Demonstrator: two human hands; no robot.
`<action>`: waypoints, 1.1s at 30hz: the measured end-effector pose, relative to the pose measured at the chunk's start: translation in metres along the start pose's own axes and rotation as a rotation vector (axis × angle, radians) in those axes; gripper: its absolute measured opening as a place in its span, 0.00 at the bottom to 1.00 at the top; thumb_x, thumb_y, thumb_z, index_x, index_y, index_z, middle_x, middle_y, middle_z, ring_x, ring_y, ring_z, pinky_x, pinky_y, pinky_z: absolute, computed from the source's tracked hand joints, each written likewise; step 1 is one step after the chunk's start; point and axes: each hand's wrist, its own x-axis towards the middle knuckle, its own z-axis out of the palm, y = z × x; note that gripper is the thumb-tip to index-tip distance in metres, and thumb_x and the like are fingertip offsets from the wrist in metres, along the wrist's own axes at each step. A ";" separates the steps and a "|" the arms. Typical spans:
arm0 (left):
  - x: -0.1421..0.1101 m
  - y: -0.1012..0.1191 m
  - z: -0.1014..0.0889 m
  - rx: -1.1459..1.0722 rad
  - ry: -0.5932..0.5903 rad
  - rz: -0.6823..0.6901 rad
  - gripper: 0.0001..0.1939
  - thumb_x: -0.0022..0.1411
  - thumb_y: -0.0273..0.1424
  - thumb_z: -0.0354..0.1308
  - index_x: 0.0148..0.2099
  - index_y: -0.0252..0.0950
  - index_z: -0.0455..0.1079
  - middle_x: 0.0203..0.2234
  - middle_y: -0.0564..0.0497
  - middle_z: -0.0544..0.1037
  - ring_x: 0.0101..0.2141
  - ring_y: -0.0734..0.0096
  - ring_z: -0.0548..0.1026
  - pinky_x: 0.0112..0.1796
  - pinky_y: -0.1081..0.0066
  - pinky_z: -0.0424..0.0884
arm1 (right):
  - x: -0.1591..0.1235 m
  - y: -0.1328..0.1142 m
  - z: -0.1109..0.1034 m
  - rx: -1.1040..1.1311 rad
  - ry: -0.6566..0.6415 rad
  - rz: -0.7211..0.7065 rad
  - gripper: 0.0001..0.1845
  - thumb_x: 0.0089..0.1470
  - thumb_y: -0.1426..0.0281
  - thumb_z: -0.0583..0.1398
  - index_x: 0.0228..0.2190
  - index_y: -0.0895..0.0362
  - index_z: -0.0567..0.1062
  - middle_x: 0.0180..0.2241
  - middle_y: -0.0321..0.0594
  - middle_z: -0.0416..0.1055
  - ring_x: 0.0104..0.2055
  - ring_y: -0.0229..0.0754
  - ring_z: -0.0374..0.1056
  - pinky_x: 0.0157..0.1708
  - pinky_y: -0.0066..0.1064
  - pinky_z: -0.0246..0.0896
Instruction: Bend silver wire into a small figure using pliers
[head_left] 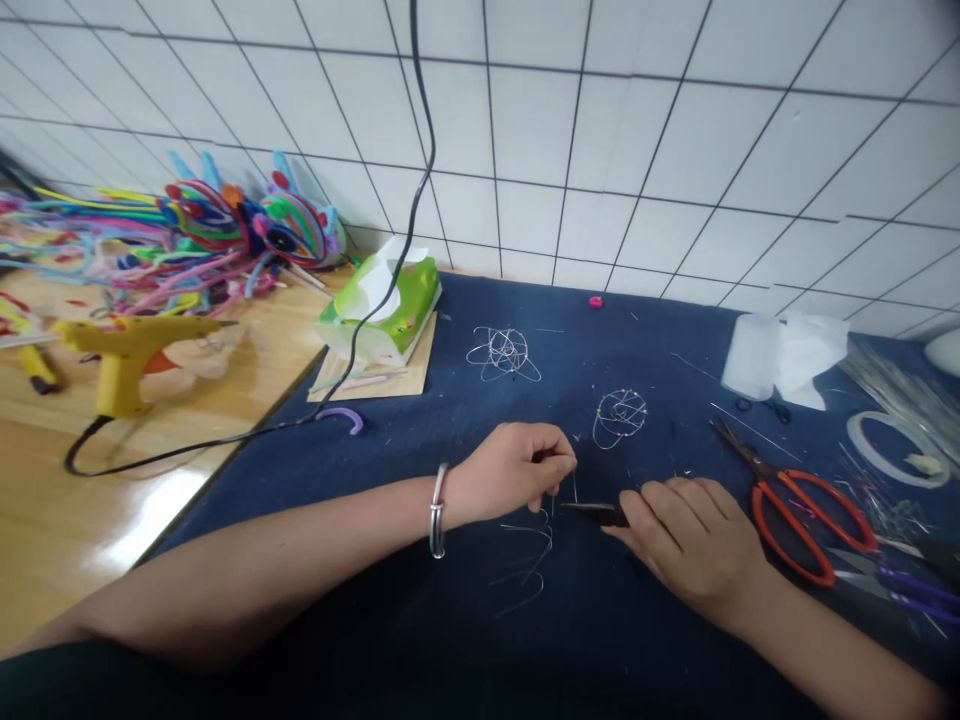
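My left hand (517,468), with a silver bangle at the wrist, pinches a thin piece of wire (575,487) over the dark blue cloth. In my right hand (694,540) is a pair of dark pliers (596,513), gripped by its mostly hidden handles. The pliers' narrow tip points left and lies at the lower end of the wire; whether the jaws clasp it I cannot tell. Below my left hand are several loose bent wires (536,560). Two round wire shapes, one at the back (506,352) and a beaded one (621,415) nearer my hands, rest on the cloth.
Orange-handled scissors (814,520), purple-handled scissors (900,585), a tape roll (896,450) and wire bundles lie right. At left are a yellow glue gun (127,355), its black cord (409,240) crossing the view, a green tissue pack (386,310) and colourful pipe cleaners (112,250). A tiled wall stands behind.
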 end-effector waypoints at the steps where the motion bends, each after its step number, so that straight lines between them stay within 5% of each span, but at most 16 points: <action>1: 0.000 0.000 0.001 -0.016 -0.006 -0.012 0.09 0.59 0.33 0.48 0.33 0.32 0.65 0.20 0.55 0.69 0.16 0.84 0.67 0.18 0.82 0.62 | 0.000 -0.001 -0.001 -0.026 0.008 -0.022 0.14 0.49 0.64 0.58 0.38 0.58 0.70 0.32 0.41 0.68 0.36 0.43 0.61 0.36 0.37 0.53; 33: 0.000 -0.002 0.007 -0.045 -0.010 -0.030 0.09 0.60 0.33 0.47 0.34 0.33 0.65 0.19 0.56 0.69 0.15 0.84 0.65 0.17 0.82 0.61 | 0.003 -0.002 -0.006 -0.029 -0.008 -0.076 0.14 0.49 0.65 0.58 0.38 0.58 0.70 0.31 0.41 0.68 0.33 0.41 0.61 0.32 0.36 0.53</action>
